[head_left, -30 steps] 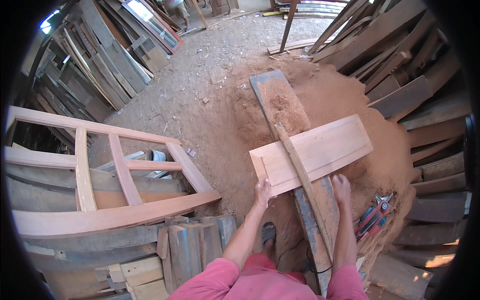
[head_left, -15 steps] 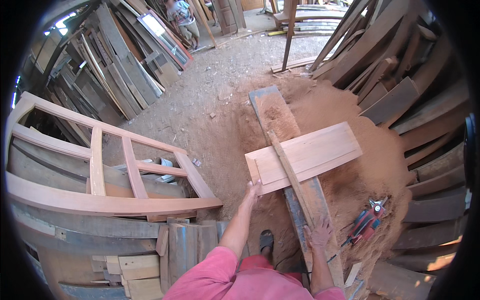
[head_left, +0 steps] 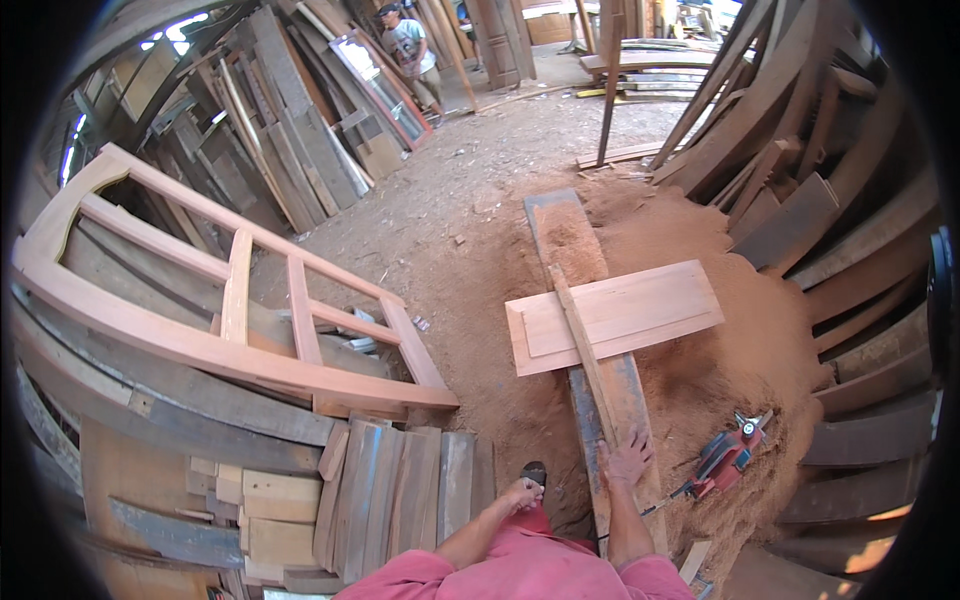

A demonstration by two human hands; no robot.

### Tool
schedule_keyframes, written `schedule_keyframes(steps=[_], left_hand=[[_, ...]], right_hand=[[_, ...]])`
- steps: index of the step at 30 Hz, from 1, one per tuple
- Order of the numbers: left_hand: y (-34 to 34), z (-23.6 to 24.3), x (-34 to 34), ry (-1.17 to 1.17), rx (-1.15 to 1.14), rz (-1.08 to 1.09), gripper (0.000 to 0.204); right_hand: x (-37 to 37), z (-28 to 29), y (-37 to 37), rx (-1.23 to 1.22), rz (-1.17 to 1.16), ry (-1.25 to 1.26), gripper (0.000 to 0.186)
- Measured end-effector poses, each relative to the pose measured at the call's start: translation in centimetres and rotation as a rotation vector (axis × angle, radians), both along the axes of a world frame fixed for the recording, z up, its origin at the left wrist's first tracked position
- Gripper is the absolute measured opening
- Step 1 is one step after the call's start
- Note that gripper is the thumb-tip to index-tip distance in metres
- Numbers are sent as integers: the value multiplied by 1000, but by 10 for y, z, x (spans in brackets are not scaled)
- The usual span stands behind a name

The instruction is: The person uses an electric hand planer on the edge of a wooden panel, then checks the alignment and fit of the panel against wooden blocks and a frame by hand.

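A pale reddish wooden panel (head_left: 640, 315) with bevelled edges lies across a long thick plank (head_left: 622, 385). Over both runs a narrow wooden strip (head_left: 585, 345), slanting toward me. My right hand (head_left: 627, 460) rests palm down with fingers spread on the plank, its thumb side at the strip's near end. Away from the panel, my left hand (head_left: 522, 495) hovers close to my body above my foot. Its fingers are curled together, and anything inside them is hidden. Right of the plank, a red and dark electric planer (head_left: 727, 460) sits on sawdust.
At left a pinkish door frame (head_left: 270, 365) leans over stacked boards. Short wood offcuts (head_left: 385, 490) stand near my left side. Sawdust (head_left: 750, 340) is heaped around the plank. Tall boards (head_left: 790, 150) lean along the right. Another person (head_left: 408, 50) stands at the back.
My left hand has let go of the panel's near left corner and drawn back toward my body. My right hand stays on the plank. The view has shifted slightly.
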State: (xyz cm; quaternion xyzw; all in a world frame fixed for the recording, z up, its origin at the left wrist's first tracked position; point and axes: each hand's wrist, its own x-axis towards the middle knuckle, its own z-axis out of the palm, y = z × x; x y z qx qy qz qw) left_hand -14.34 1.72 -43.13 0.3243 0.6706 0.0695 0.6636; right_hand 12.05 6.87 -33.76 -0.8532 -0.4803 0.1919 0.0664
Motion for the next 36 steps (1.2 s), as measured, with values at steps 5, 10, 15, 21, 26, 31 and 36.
schedule_keyframes(steps=[5, 10, 15, 21, 26, 31, 36], left_hand=[[38, 18, -8, 305, 475, -71, 45], [147, 77, 27, 296, 795, -231, 53], [211, 148, 89, 211, 1323, -743, 81], [214, 112, 119, 68, 1211, -1402, 92], [214, 110, 118, 146, 1266, -1493, 81], [213, 106, 127, 230, 1304, -1584, 84], [211, 99, 130, 293, 1343, -1569, 86]], right_hand=[[-2, 6, 2, -36, -40, 13, 97], [-9, 11, 0, -31, -34, 9, 96], [-3, -1, -6, 107, -1, -40, 93], [-16, 28, 10, 10, -12, -56, 85], [-62, 60, -55, 106, -176, -34, 74], [-139, 28, -173, -243, -64, 477, 40], [-158, 7, -182, -522, -11, 469, 43]])
